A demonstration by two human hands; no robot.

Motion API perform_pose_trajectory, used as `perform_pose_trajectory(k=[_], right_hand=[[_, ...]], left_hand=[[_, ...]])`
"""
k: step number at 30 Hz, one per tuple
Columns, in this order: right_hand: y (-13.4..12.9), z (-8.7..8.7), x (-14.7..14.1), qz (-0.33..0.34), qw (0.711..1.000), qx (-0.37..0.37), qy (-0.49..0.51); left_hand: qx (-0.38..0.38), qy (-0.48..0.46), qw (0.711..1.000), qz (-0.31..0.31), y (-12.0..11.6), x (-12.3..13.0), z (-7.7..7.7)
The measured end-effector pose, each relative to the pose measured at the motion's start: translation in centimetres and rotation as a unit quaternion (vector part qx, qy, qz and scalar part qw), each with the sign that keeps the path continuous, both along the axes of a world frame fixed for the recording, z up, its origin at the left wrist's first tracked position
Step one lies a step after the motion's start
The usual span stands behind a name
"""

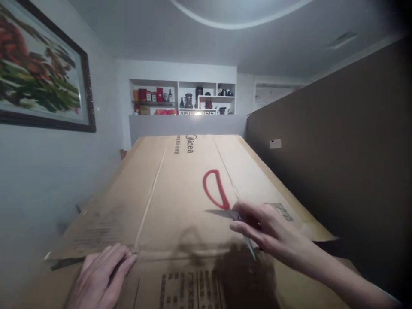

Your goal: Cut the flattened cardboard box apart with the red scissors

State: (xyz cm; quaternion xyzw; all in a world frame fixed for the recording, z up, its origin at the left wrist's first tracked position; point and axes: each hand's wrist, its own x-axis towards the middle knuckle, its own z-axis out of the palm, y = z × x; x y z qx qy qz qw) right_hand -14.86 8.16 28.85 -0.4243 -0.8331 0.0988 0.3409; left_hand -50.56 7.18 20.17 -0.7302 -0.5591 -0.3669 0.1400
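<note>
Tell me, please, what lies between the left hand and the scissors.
In the head view, only creased cardboard, partly darkened by a shadow, lies between the left hand and the scissors; no separate object shows there.

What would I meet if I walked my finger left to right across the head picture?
Framed painting, left hand, "Midea" lettering, red scissors handle, right hand.
</note>
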Motion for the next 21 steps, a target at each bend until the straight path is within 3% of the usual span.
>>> perform_pose_trajectory(k=[2, 6, 9, 14, 21], right_hand=[[-0.8, 0.1, -2.2, -0.001, 0.990, 0.086, -0.111], [-1.5, 0.4, -5.8, 0.032, 0.937, 0.212, -0.276], [-1.3, 0.8, -8.2, 0.066, 0.908, 0.225, -0.347], [-0.6, 1.2, -11.4, 0.049, 0.879, 0.230, -0.414], [0.3, -0.3, -13.1, 0.038, 0.839, 0.299, -0.454]], left_hand=[[-0.021, -0.025, 0.999, -0.002, -0.5, 0.5, 0.6], [-0.064, -0.065, 0.996, -0.010, -1.5, 1.2, 1.6], [-0.098, -0.130, 0.987, -0.018, -1.8, 1.4, 1.5], [-0.101, -0.254, 0.961, 0.031, -1.5, 1.2, 0.3], [-0.098, -0.266, 0.959, 0.029, -1.3, 1.4, 0.3]])
